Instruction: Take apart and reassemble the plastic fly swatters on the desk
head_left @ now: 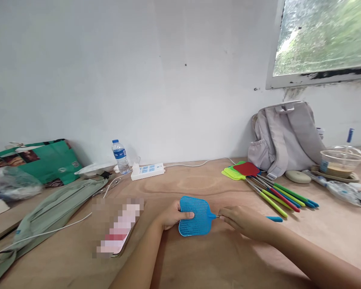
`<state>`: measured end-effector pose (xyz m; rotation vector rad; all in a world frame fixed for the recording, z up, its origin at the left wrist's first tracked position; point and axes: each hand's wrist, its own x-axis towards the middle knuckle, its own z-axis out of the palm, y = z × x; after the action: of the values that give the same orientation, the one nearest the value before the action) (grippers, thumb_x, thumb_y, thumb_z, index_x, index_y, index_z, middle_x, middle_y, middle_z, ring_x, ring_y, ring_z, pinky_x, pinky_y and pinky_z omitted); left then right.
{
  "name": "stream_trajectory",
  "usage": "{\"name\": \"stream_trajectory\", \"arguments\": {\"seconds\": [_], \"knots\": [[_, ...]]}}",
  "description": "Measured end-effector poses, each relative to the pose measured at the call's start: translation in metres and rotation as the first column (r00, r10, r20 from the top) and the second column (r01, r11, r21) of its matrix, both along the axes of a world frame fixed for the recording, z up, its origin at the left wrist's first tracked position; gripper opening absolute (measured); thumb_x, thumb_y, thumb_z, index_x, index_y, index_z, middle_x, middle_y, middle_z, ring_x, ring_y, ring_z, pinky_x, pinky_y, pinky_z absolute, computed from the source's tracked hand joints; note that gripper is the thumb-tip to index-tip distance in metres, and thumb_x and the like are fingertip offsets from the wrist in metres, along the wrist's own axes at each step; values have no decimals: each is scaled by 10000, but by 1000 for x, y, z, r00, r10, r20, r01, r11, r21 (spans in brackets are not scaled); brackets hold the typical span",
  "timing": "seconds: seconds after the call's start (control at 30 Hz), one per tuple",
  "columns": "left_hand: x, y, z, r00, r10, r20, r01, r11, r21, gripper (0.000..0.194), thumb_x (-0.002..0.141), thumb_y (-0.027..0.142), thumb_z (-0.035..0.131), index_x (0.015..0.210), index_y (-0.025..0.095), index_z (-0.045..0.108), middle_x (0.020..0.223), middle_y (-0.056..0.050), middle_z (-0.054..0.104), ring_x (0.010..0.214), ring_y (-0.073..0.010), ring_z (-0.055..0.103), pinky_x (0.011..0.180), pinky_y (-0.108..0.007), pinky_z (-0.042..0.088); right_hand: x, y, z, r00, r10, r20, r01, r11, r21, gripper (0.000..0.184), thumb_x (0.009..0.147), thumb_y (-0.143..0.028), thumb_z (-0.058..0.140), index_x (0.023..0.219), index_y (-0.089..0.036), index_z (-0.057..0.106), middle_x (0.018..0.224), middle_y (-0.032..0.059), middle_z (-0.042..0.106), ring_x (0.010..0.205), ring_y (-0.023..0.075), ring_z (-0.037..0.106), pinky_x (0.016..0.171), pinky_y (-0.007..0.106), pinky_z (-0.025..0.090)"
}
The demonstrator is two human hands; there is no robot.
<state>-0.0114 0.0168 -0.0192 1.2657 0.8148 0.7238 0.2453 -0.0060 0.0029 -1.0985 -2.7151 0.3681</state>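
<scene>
A blue fly swatter (198, 222) with a meshed square head is held between both hands above the wooden table. My left hand (175, 216) grips the left edge of the head, thumb lying across the mesh. My right hand (237, 218) is closed round the thin metal shaft just right of the head's neck. The rest of the shaft is hidden behind that hand, and the blue handle end shows past the right wrist. Several more fly swatters (270, 192) lie fanned in a pile to the right, with yellow-green and red heads and coloured handles.
A phone with a blurred screen (123, 228) lies left of my arm. Behind stand a water bottle (120, 156) and a white power strip (147, 171) with its cable. A green bag (48, 160) and strap (57, 204) are left; a grey backpack (285, 136) and drink cup (339, 162) right.
</scene>
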Motion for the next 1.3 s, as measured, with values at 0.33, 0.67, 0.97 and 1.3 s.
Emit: {"name": "stream_trajectory", "arguments": {"seconds": [0.33,0.67,0.97,1.3], "knots": [[-31,25,-1,626,760,175,-753,647,-120,305,628,183,699,885,169,534,900,-65,651,780,-167,626,702,-295,508,26,23,-25,967,-185,-173,198,978,59,250,861,-325,345,918,-204,557,924,68,631,830,199,579,711,298,409],[-36,31,-10,680,714,165,-723,691,-13,243,536,35,527,709,178,433,591,65,477,460,-51,449,393,-159,322,13,11,-20,986,-69,-151,67,998,-20,193,792,-223,423,911,-220,575,913,44,637,808,183,581,699,279,412],[-39,33,-9,404,914,13,-871,381,309,490,613,148,535,1095,200,467,1069,-63,467,952,-196,484,798,-329,400,15,15,-24,988,-78,-136,77,997,-11,186,785,-214,435,901,-217,580,894,44,639,814,186,579,720,281,411],[4,13,-14,506,700,-504,4,582,813,265,728,294,504,965,264,620,1037,-62,564,996,-283,445,920,-420,291,14,13,-21,988,-54,-141,53,998,-17,200,793,-207,424,927,-214,572,913,39,638,811,187,577,708,287,411]]}}
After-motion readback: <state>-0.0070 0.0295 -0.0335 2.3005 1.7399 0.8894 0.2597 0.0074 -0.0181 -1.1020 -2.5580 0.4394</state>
